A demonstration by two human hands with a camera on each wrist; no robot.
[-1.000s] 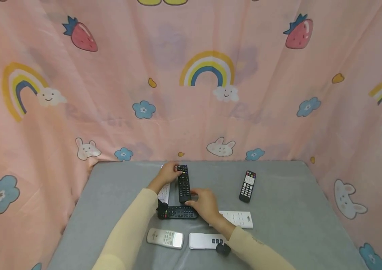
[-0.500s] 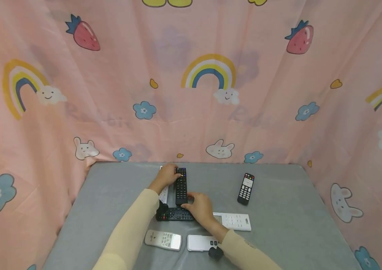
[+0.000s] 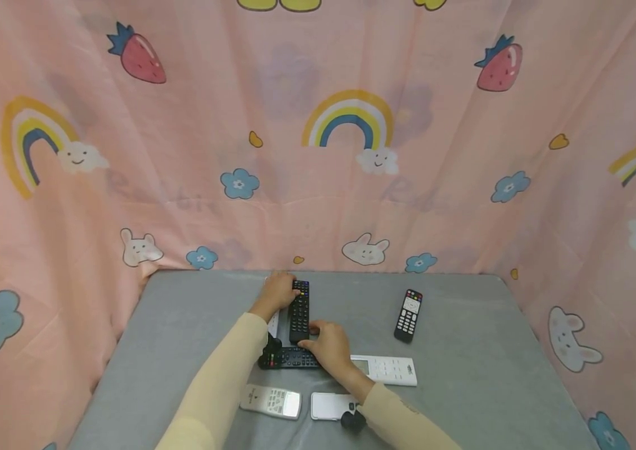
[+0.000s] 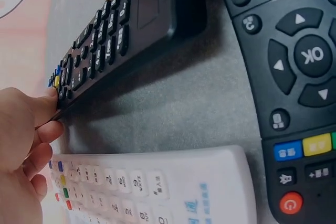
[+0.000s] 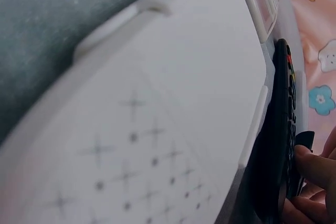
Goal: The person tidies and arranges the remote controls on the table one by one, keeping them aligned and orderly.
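A black remote control (image 3: 299, 312) stands lengthwise at the back middle of the grey table. My left hand (image 3: 280, 292) pinches its far end, the thumb on the top face. At its near end, my right hand (image 3: 332, 347) holds the corner between thumb and fingers. In the left wrist view, this remote (image 4: 118, 38) casts a shadow and looks slightly raised off the surface. Left of it lies a white remote (image 4: 157, 182) with coloured keys, partly hidden by my left hand in the head view. Crosswise just in front lies another black remote (image 3: 290, 358).
Nearer me lie a beige remote (image 3: 270, 401) and a white remote with a smooth cover (image 3: 328, 406). A white remote with a small screen (image 3: 393, 370) sits right of my right hand. Farther right is a black remote with white keys (image 3: 408, 315). A pink curtain (image 3: 307, 206) hangs behind.
Both hands have shifted the held black remote slightly left, closer to the white remote beside it. The head view has also moved a little. The grip of both hands stays the same.
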